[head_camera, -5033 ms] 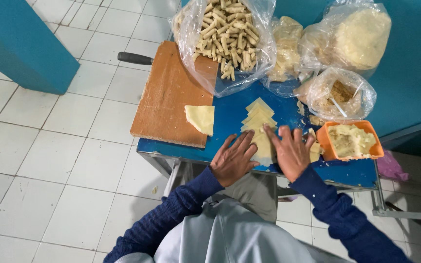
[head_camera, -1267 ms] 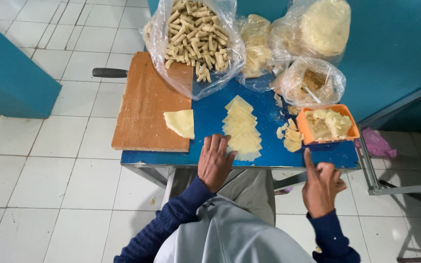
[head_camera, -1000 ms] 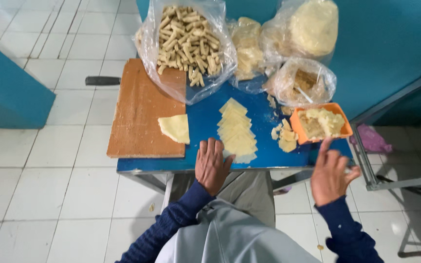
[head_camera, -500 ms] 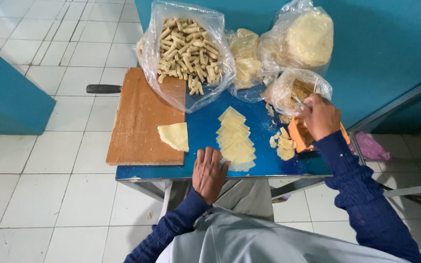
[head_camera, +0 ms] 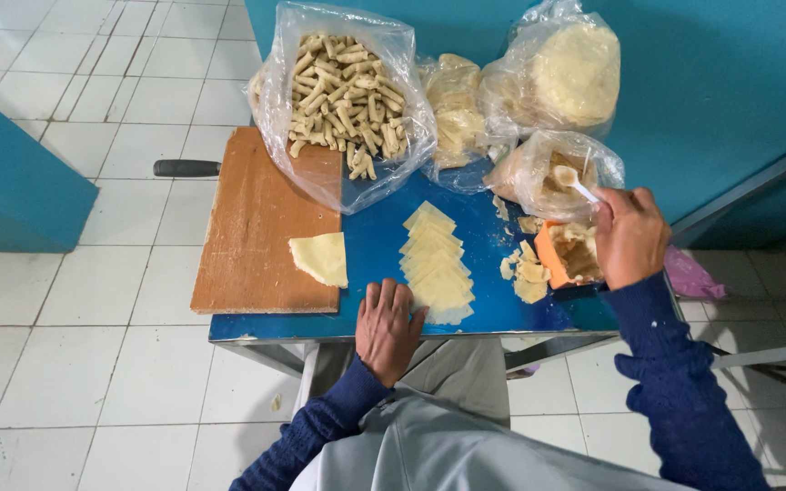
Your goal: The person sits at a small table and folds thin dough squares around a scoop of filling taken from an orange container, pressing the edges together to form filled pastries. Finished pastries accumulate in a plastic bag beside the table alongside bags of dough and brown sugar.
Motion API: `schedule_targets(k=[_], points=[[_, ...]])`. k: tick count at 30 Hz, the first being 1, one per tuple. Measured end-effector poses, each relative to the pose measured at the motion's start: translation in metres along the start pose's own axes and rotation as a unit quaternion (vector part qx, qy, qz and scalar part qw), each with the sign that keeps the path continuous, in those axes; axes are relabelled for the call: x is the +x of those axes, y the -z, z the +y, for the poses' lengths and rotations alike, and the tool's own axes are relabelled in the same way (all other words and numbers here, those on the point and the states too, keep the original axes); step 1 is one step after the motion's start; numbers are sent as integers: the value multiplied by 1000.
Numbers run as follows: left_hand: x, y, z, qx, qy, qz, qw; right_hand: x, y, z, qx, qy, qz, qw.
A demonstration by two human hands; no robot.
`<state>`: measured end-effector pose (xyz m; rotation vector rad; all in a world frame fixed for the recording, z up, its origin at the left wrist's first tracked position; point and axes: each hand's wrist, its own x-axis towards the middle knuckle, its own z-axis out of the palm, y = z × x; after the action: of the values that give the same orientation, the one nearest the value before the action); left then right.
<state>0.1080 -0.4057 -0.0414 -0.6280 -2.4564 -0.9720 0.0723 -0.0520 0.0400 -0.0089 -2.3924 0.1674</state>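
Observation:
My left hand (head_camera: 387, 325) lies flat on the blue table (head_camera: 366, 259) near its front edge, just left of a row of overlapping pale yellow dough triangles (head_camera: 435, 264). My right hand (head_camera: 629, 236) is over the orange tub of filling (head_camera: 575, 255) and grips a white plastic spoon (head_camera: 575, 180) whose bowl reaches into a clear bag of brownish filling (head_camera: 552, 173). A single dough piece (head_camera: 320, 257) rests on the edge of the wooden cutting board (head_camera: 261, 223).
A large clear bag of rolled pastry sticks (head_camera: 343, 91) sits at the back left. Two more bags of dough sheets (head_camera: 570, 73) stand against the teal wall. Dough scraps (head_camera: 525, 273) lie beside the tub. A black knife handle (head_camera: 186, 167) juts from under the board. White tiled floor surrounds the table.
My right hand rose from below the table edge to the orange tub and took hold of the white spoon. My left hand stayed flat on the table.

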Motion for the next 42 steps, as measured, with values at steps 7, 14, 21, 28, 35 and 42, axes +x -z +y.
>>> schedule_targets(k=[7,14,21,28,35,42], points=[[0,2,4,1,0,5,1000,-9,-15,-15,101,14,-17,995],[14,14,12,-31,-35,10,999,-3,11,-13,-60,41,15,997],[127,-65,65,-245,59,-18,967,54,1,27,29,-25,-19,999],[215,-133,103,-185,193,2,964,97,-16,45,332,-257,-170,891],[258,-144,102,-523,326,15,787,126,-13,59,697,-390,-165,579],[253,-152,89,44,-176,137,974,117,-17,75,583,-353,-287,673]])
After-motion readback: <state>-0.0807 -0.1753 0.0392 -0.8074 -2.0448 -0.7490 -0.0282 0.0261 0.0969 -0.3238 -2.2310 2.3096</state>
